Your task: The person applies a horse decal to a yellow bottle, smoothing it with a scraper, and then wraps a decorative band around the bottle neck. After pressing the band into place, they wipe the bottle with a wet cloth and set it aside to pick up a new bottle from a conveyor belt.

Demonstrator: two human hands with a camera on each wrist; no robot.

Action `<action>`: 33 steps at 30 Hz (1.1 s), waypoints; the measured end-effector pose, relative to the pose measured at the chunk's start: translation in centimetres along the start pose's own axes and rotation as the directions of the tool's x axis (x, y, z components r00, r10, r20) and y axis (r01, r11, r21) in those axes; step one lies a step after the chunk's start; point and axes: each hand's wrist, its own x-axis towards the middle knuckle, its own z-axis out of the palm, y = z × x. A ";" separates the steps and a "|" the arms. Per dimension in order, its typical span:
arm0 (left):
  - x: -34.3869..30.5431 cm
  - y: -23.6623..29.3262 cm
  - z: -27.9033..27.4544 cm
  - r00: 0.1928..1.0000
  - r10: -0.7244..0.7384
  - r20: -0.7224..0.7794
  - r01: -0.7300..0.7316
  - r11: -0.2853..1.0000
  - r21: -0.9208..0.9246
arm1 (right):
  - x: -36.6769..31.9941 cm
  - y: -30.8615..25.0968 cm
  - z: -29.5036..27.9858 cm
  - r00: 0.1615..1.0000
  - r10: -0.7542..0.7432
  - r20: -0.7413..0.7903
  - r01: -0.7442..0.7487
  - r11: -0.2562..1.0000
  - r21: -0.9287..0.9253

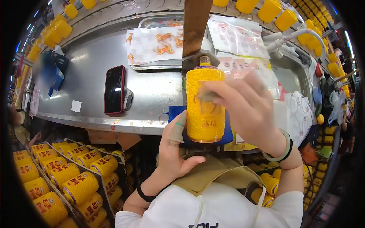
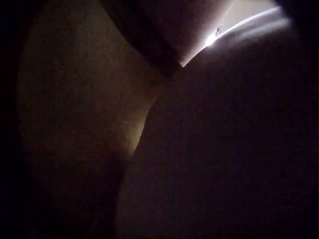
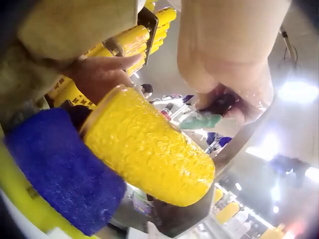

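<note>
One yellow bottle [image 1: 203, 121] upright on blue pad [image 1: 174, 113] at counter [image 1: 152, 91] edge, neck under post [image 1: 194, 26], long axis vertical. Right hand [image 1: 249, 110] at bottle's right, fingers curled round grey wad [image 1: 207, 97], pressing it on bottle front. Left hand [image 1: 173, 152] lower left, fingers straight, capped forefinger along bottle side. Phone [image 1: 114, 90] farther left. Left wrist view dark.
</note>
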 end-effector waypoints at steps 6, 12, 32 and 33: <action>0.2 0.7 1.5 0.998 0.039 -0.049 -0.026 0.970 0.241 | -1.8 -2.3 -0.2 0.955 0.288 0.076 -0.289 0.829 0.478; 0.4 0.5 2.1 0.996 0.053 -0.069 -0.032 0.959 0.282 | -5.2 -3.0 0.5 0.768 0.631 -0.107 -0.481 0.679 0.555; 1.6 1.5 2.5 0.985 0.173 0.006 -0.131 0.722 0.679 | -8.3 -3.3 2.2 0.464 0.880 0.098 -0.595 0.228 0.771; 1.8 1.2 2.1 0.977 0.213 0.030 -0.181 0.739 0.649 | -8.2 -3.3 2.1 0.474 0.876 0.092 -0.593 0.241 0.768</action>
